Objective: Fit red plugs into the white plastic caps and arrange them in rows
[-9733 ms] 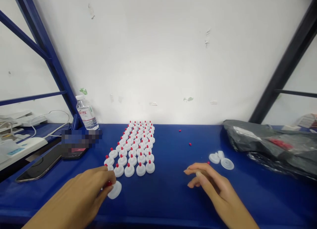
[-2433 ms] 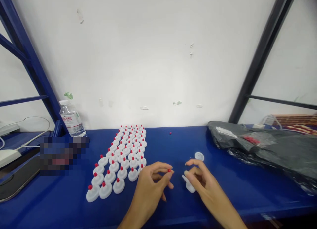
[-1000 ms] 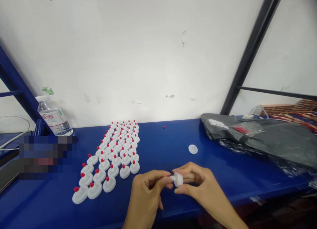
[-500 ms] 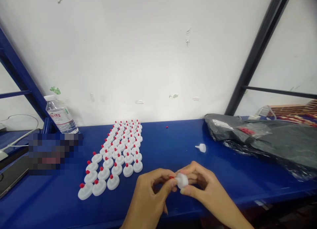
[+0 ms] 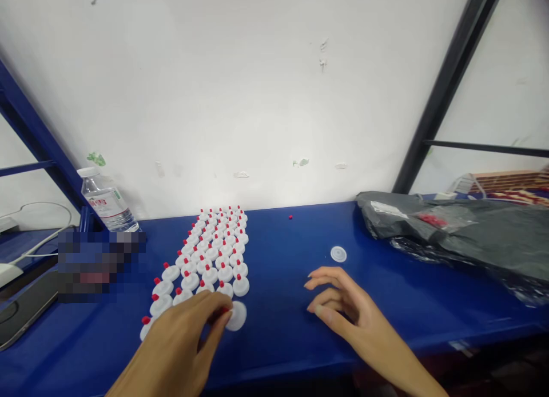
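My left hand [image 5: 189,334] pinches a white nozzle cap [image 5: 237,316] by its red tip, at the front right of the rows. The cap is tilted, its round base facing right. Under and behind that hand stand rows of similar white nozzle caps [image 5: 211,252], each with a red tip; my hand hides some of the front ones. My right hand [image 5: 343,308] hovers above the blue table with curled fingers apart and nothing in them. Beyond its fingertips lies a lone white cap [image 5: 338,254], showing a round face. A small red tip [image 5: 290,217] lies near the wall.
A water bottle [image 5: 105,199] stands at the back left, with a dark phone-like object [image 5: 28,314] in front. On the right lies a grey plastic bag [image 5: 484,237], topped by a clear bag of red pieces [image 5: 433,219]. Behind the blue table [image 5: 278,340] rises a white wall.
My left hand has carried the nozzle cap leftward to the rows. My right hand has let go of it and opened. The lone cap has turned from its side to show its round face.
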`<move>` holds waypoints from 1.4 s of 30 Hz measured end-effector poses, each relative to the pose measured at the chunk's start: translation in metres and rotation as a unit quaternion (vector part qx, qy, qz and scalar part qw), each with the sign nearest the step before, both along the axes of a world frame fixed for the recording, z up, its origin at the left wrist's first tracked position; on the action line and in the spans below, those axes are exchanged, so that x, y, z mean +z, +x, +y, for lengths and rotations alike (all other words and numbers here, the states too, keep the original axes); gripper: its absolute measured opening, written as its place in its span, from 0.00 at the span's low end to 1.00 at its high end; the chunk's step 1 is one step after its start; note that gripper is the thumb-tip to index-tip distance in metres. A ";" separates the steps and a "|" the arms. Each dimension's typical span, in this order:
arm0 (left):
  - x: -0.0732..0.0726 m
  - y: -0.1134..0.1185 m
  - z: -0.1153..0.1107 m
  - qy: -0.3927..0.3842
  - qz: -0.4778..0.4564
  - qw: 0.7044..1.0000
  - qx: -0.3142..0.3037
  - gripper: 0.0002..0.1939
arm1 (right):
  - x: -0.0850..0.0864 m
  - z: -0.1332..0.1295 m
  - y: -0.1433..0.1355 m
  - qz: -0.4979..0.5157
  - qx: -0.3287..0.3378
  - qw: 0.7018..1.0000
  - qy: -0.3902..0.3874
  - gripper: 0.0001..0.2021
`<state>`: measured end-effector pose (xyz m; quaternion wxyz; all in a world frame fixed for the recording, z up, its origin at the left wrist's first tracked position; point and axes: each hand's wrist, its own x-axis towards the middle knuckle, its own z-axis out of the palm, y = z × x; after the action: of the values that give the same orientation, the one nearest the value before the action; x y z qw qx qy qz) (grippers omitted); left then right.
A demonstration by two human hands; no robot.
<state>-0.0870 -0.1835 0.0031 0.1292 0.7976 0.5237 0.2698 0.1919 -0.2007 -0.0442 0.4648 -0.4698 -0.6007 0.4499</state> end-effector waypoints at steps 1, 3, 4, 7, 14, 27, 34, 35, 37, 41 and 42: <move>-0.004 -0.007 0.000 0.018 0.038 0.999 0.008 0.12 | 0.000 0.000 -0.001 -0.012 -0.002 1.000 -0.001 0.17; -0.015 -0.016 0.001 0.040 0.093 0.994 0.028 0.14 | 0.001 0.000 -0.002 -0.031 -0.007 0.999 0.002 0.17; -0.021 -0.018 0.001 0.048 0.110 0.992 0.035 0.14 | 0.002 0.000 -0.002 -0.038 -0.009 0.999 0.004 0.17; -0.035 -0.018 0.005 0.059 0.149 0.986 0.050 0.14 | 0.003 0.000 -0.002 -0.051 -0.011 0.999 0.008 0.17; -0.035 -0.010 0.018 0.020 0.252 0.963 0.091 0.22 | 0.003 -0.003 -0.004 -0.077 -0.025 0.996 0.026 0.13; 0.018 0.146 0.012 0.101 0.209 0.964 -0.130 0.11 | -0.014 0.053 0.084 -0.462 -0.216 0.830 0.224 0.23; 0.007 0.228 0.140 0.069 0.238 0.968 0.024 0.12 | -0.025 0.046 0.082 -0.430 -0.149 0.867 0.205 0.14; 0.003 0.228 0.156 0.068 0.235 0.968 0.047 0.13 | -0.025 0.045 0.082 -0.422 -0.157 0.869 0.205 0.14; -0.005 0.220 0.177 0.069 0.229 0.968 0.076 0.17 | -0.025 0.043 0.083 -0.410 -0.172 0.873 0.200 0.14; -0.020 0.195 0.180 0.111 0.212 0.970 0.045 0.17 | -0.025 0.044 0.085 -0.399 -0.174 0.882 0.184 0.13; -0.021 0.190 0.175 0.128 0.207 0.969 0.033 0.17 | -0.025 0.045 0.086 -0.395 -0.172 0.884 0.182 0.13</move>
<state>0.1028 -0.0087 -0.0183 -0.0942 0.8285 0.5257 0.1683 0.2775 -0.1558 -0.0690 0.3367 -0.6119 -0.7153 0.0229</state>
